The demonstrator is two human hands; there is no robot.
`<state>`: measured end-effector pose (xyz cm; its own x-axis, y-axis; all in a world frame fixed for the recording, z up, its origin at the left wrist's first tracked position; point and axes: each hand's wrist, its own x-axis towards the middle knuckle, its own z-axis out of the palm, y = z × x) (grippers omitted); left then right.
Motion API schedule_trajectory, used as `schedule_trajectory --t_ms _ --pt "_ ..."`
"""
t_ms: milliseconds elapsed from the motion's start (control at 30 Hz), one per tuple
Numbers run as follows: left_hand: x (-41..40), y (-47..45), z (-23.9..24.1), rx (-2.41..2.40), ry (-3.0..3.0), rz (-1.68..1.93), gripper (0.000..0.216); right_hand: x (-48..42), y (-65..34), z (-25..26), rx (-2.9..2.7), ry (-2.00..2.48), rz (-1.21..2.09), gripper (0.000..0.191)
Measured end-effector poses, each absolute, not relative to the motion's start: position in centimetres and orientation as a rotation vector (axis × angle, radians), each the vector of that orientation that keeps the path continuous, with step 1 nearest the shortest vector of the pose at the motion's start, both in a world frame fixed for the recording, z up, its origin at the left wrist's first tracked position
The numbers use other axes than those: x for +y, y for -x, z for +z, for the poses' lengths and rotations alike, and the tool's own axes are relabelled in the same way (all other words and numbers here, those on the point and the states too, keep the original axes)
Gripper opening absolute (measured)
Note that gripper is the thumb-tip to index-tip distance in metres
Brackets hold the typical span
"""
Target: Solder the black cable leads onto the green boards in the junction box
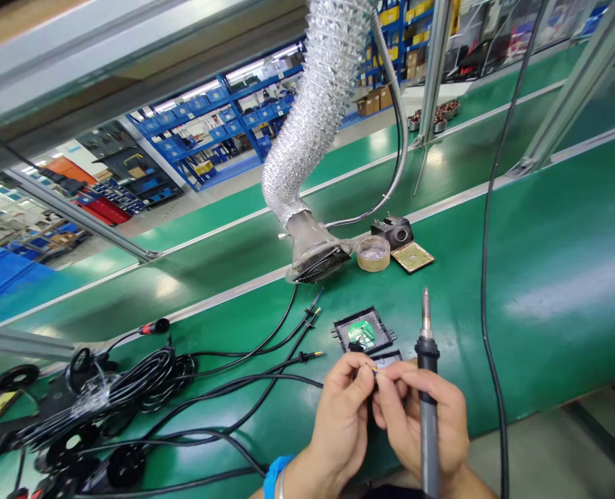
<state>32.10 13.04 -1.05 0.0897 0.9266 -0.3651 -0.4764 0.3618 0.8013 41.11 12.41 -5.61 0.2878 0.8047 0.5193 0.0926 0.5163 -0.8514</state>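
Fine wire end (375, 371) above a green counter (546, 312)

The closed fingers of the left hand (341, 402) and right hand (435, 416) pinch the wire end between them. The right hand also holds a soldering iron (428, 423), tip pointing away. Just beyond lies a circuit board (365, 331) in a black case (344, 331); leftward, coiled cables (151, 374).

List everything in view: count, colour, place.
Bench: one, green, foreground
Iron: one, grey, lower right
Small piece: count unclear, orange, lower centre
Cases: two, dark, centre
Board: one, green, farther case
Duct: one, silver, above bench
Tub: one, tan, beside duct
Holder: one, black, beside tub
Dish: one, yellowish, before holder
Cables: many, black, mostly left
Posts: several, silver, background
Shelves: several, blue, background
Left hand: one, blue wristband, foreground
Right hand: one, bare, holding iron
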Motion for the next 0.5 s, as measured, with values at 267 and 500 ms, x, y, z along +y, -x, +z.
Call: schedule_trajectory --t_ms 267,500 --pt "14.0 -30.2 0.0 1.12 -0.783 0.869 0.039 12.0 -42.9 -5.1 -1.383 1.001 0.61 0.026" --pt "15.4 -27.9 1.8 1.131 -1.395 0.518 0.019 13.0 -45.2 -2.5 -1.523 0.956 0.876 0.021"
